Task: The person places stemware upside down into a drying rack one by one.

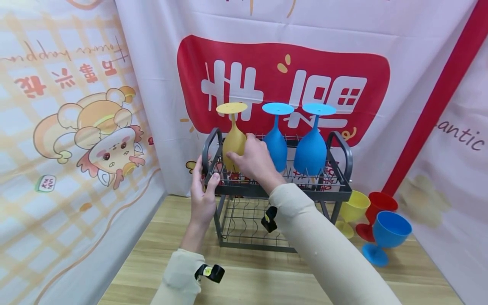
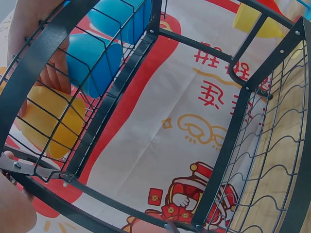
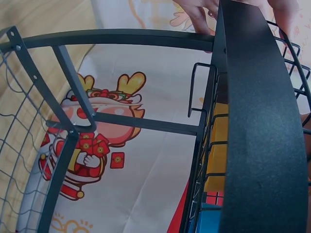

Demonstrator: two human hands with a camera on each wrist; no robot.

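Centrally, an upside-down yellow goblet (image 1: 234, 140) sits at the left end of the top tier of a dark wire rack (image 1: 324, 195), its foot facing up. The right hand (image 1: 259, 159) is clamped on its bowl from the right, below the stem, thumb at the front. The left hand (image 1: 203, 200) grips the rack's left end, just beside the goblet. Two inverted blue goblets (image 1: 310, 152) stand to the right; three more goblets (image 1: 391, 231) stand on the wooden table (image 1: 244, 275).
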